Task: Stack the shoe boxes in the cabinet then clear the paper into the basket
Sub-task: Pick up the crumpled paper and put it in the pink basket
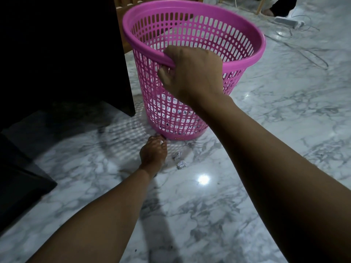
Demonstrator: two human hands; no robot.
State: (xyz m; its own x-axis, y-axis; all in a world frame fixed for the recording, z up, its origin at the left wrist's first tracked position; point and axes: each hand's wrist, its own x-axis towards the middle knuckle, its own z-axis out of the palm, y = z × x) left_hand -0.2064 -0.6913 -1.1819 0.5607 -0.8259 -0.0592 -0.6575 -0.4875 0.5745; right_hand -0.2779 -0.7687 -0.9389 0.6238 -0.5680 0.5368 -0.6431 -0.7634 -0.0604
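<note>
A pink perforated plastic basket stands tilted on the marble floor, with crumpled white paper visible through its lower wall. My right hand grips the near rim, thumb outside and fingers over the edge. My left hand is low at the basket's base, fingers curled on a small piece of paper at the floor. Two crumpled paper balls lie on the floor just right of that hand. The dark cabinet fills the left side; its inside is too dark to see.
The marble floor is open to the right and toward me. A dark object lies at the lower left. Cables and a power strip lie at the far right. Wooden furniture stands behind the basket.
</note>
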